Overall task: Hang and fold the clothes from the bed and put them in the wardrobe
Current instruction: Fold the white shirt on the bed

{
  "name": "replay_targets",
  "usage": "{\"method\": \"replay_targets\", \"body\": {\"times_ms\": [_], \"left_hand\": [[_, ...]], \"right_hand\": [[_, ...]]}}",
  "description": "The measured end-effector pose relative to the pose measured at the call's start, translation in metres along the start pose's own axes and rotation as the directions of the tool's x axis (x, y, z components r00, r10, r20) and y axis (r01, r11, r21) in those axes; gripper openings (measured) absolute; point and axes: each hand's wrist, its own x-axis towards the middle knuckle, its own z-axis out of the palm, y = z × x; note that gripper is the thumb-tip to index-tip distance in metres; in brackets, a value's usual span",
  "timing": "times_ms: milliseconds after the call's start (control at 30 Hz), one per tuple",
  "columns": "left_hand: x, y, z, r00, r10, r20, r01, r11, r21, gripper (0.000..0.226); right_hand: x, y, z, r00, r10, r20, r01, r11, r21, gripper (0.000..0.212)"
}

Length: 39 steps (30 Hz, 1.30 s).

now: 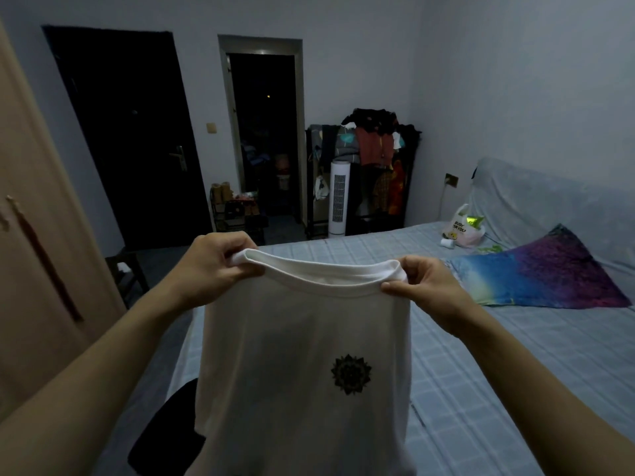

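Both hands, left (209, 261) and right (424, 286), are pinching the collar of a white shirt (305, 355) (dark emblem on front), holding it above the bed (481, 355).

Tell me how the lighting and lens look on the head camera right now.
Head view: dim, bluish light; both doorways nearly black; the white shirt held by the left hand and right hand stays readable; wide-angle bending at the edges.

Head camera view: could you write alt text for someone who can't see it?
A person's left hand and right hand hold up a white T-shirt with a small dark flower print by its neckline, over a bed with a blue checked sheet in a dim bedroom.
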Motion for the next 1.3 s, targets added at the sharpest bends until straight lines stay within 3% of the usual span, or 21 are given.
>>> {"method": "replay_targets", "body": {"times_ms": [167,367,433,533,667,867,1000,1133,1233,1300], "left_hand": [[-0.011,-0.011,-0.011,0.999,-0.030,0.034,0.032,0.999,-0.044,0.012],[-0.026,-0.021,-0.023,0.982,-0.092,0.165,0.113,0.986,-0.123,0.021],[-0.032,-0.024,-0.021,0.984,-0.088,0.157,0.120,0.971,-0.205,0.030],[-0.039,-0.025,-0.012,0.983,-0.116,0.142,0.164,0.906,-0.390,0.016],[-0.041,-0.027,-0.004,0.988,-0.117,0.103,0.150,0.895,-0.419,0.009],[-0.037,-0.020,-0.009,0.989,-0.106,0.107,0.142,0.892,-0.430,0.034],[-0.036,-0.019,-0.006,0.980,-0.083,0.179,0.158,0.876,-0.456,0.035],[-0.035,-0.016,-0.008,0.935,-0.118,0.335,0.283,0.817,-0.503,0.042],[-0.021,-0.017,0.007,0.901,-0.289,0.324,0.413,0.801,-0.433,0.026],[-0.003,-0.019,0.028,0.857,-0.494,0.150,0.515,0.800,-0.308,0.018]], "right_hand": [[0.007,-0.007,0.011,0.999,-0.043,-0.029,0.038,0.988,-0.151,0.021],[0.005,-0.019,0.015,0.994,-0.106,-0.015,0.101,0.971,-0.217,0.019],[0.003,-0.022,0.017,0.991,-0.135,-0.017,0.126,0.956,-0.266,0.019],[-0.001,-0.026,0.015,0.984,-0.176,-0.009,0.165,0.940,-0.300,0.022],[-0.004,-0.032,0.007,0.982,-0.181,0.058,0.190,0.921,-0.340,0.026],[-0.014,-0.036,-0.012,0.975,-0.066,0.212,0.124,0.954,-0.274,0.019],[-0.019,-0.029,-0.010,0.986,-0.092,0.141,0.128,0.953,-0.273,0.019],[-0.019,-0.020,-0.002,0.995,-0.034,0.092,0.053,0.976,-0.212,0.021],[-0.001,-0.001,0.011,0.997,0.050,-0.052,-0.063,0.957,-0.283,0.011],[0.020,0.013,0.026,0.960,0.119,-0.255,-0.201,0.924,-0.326,0.013]]}}
